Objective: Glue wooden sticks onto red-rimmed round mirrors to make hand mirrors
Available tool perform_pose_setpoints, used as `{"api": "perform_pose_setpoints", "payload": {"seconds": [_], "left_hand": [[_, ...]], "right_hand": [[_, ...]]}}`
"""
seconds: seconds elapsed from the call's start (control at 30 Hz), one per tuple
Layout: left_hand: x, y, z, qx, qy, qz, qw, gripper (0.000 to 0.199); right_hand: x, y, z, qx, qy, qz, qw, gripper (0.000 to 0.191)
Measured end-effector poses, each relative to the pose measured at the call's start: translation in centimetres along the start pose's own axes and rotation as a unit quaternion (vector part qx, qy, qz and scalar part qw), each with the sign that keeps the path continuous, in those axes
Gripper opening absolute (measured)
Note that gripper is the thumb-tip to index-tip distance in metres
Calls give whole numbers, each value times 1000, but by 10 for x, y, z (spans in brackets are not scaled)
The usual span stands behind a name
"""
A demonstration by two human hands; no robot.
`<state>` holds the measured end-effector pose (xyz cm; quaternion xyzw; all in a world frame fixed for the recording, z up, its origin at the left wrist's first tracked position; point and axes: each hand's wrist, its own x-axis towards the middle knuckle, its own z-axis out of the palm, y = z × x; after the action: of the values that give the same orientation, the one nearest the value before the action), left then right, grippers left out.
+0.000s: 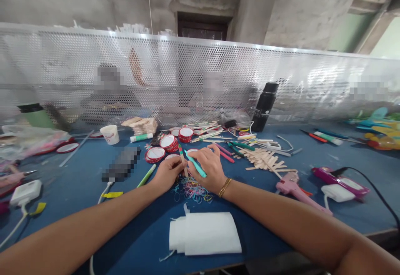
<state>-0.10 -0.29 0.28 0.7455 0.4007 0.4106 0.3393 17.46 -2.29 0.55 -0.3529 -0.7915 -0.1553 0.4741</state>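
Near the middle of the blue table, my left hand (168,173) pinches a wooden craft stick (181,156) that stands nearly upright. Its upper end carries green and red colour bands. My right hand (208,166) is closed around a turquoise marker pen (196,164), whose far end points at the stick; whether it touches cannot be told. Under both hands lies a loose heap of small coloured rubber bands (195,189). A folded white cloth-like piece (212,233) rests between my forearms. Behind my hands are red-rimmed tape rolls (168,142).
Plain craft sticks (265,159) are piled at the right, beside a pink glue gun (290,187). A black bottle (265,107) stands by the perforated metal screen (175,66). At the left are a paper cup (110,134), a phone (121,164) with a cable, and a green marker (146,176).
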Motion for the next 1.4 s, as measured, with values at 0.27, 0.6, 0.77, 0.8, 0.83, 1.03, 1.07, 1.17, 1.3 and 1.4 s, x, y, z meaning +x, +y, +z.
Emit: {"api": "perform_pose_setpoints", "payload": {"seconds": [0.27,0.6,0.77,0.8,0.83,1.03,1.07,1.17,1.3,1.4], "left_hand": [[-1,1,0,-17,10,23,1000,33],[-3,4,1,-28,25,44,998,33],[-3,2,0,-31,16,48,998,34],[-3,2,-1,-22,17,48,998,34],[-4,2,-1,-12,16,48,999,35],[-4,0,0,1,23,41,999,35],[-4,0,0,3,23,44,999,35],[-5,-2,-1,18,12,58,998,36],[-5,-4,-2,37,4,60,998,37],[-6,-2,-2,47,9,54,997,37]], "right_hand": [[-2,-1,3,16,2,7,1000,16],[-4,3,5,33,41,11,999,7],[-2,0,3,35,39,15,999,12],[-2,-1,3,37,38,15,998,13],[-2,-1,3,41,37,16,998,13],[-2,-4,-2,63,26,5,998,11],[-2,-5,-3,66,26,6,997,10],[-2,-7,-2,78,40,6,996,7],[-3,-6,2,89,65,3,994,4],[-4,-6,4,87,68,14,994,2]]}}
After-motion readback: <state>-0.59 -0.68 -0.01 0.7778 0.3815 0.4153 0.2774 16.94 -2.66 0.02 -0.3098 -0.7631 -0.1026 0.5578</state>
